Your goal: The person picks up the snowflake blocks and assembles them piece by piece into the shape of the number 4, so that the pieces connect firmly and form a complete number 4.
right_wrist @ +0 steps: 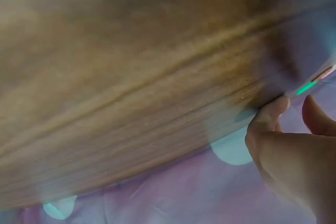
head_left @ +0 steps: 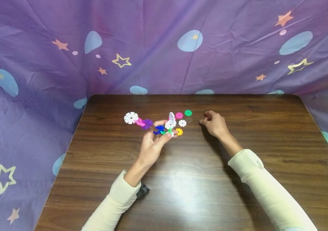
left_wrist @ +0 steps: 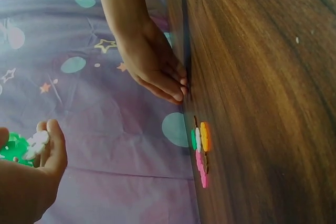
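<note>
My left hand [head_left: 149, 150] grips a chain of interlocking plastic snowflake discs above the table. A large white disc [head_left: 130, 118] forms its far left end, followed by pink [head_left: 140, 122], purple [head_left: 147, 124] and blue [head_left: 159, 129] ones. White discs [head_left: 170, 124] and green pieces stand at the thumb and fingertips, where the left wrist view shows a green disc [left_wrist: 16, 150]. My right hand [head_left: 215, 125] is low at the tabletop, right of the loose discs, with bent fingers. Thumb and index finger are apart in the right wrist view, nothing visible between them.
Loose discs lie on the wooden table [head_left: 117, 154] between the hands: pink [head_left: 179, 115], green [head_left: 188, 113], white [head_left: 182, 123], yellow [head_left: 179, 132] and a dark brown one [head_left: 189, 119]. A purple patterned cloth [head_left: 158, 64] hangs behind the table and at its sides.
</note>
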Demonstrator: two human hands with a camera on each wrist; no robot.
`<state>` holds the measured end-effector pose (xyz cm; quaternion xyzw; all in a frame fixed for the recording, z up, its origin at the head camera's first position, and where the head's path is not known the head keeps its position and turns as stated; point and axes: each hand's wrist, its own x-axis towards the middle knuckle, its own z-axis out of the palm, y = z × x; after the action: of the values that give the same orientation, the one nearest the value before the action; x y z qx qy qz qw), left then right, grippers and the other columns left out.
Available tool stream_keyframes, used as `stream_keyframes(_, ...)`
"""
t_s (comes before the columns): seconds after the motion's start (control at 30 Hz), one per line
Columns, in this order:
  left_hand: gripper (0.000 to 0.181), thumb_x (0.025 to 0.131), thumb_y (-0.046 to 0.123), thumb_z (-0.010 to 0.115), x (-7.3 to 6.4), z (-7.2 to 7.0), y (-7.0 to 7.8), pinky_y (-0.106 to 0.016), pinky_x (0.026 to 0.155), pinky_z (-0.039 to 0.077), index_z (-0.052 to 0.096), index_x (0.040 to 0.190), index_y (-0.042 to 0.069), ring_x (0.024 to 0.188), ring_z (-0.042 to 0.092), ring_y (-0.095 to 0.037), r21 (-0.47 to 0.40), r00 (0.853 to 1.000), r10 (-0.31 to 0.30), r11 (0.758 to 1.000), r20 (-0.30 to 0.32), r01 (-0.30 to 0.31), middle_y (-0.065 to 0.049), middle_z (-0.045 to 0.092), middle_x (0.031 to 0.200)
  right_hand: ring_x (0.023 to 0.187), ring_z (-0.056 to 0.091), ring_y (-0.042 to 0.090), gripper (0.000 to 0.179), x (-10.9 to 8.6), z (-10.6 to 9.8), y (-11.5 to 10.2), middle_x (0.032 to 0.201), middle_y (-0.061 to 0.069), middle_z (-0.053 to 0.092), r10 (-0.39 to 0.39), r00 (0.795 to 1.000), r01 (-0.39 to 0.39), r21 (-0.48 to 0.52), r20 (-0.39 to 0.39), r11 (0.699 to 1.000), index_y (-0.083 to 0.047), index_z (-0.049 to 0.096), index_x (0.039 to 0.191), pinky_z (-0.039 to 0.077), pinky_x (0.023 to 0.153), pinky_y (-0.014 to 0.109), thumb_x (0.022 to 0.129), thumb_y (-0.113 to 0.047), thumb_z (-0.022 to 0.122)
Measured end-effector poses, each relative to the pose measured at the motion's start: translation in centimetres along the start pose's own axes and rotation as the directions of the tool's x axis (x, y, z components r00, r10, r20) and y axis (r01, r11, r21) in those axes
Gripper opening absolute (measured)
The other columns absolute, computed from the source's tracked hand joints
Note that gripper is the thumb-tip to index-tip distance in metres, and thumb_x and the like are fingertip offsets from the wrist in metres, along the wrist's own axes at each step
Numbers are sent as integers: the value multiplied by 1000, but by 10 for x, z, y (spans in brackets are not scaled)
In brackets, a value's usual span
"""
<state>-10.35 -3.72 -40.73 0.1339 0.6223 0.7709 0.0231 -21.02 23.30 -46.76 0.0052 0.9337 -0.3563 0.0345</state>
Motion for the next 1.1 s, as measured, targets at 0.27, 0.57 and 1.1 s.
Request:
stream_keyframes(0.27,43,94,-4,55,1,-1,1,-32,102,58,48,135,-12,98,71,-16,-69,1000,4,998,28,-2,-46,58,116,110,65,39,48,14,6,-5,110,22,71,-15,1000,15,-10,-5,1000,5,58,137,47,108,55,97,-18,68)
stream_keyframes(0.57,37,97,1,57,3,-1,0,-30,97,60,51,131,-11,95,70,-19,-88,1000,5,996,8,-5,-31,65,105,110,64,40,48,30,15,-10,113,23,70,-25,1000,25,-35,2,999,4,59,137,49,106,54,96,-19,69)
stream_keyframes(1.1,23,98,5,64,5,-3,-2,-34,98,61,61,116,-11,86,76,-14,-7,996,40,999,-86,-40,3,77,84,120,64,42,49,49,23,-24,125,26,70,-46,997,48,-45,55,998,-2,60,139,49,107,56,97,-26,71)
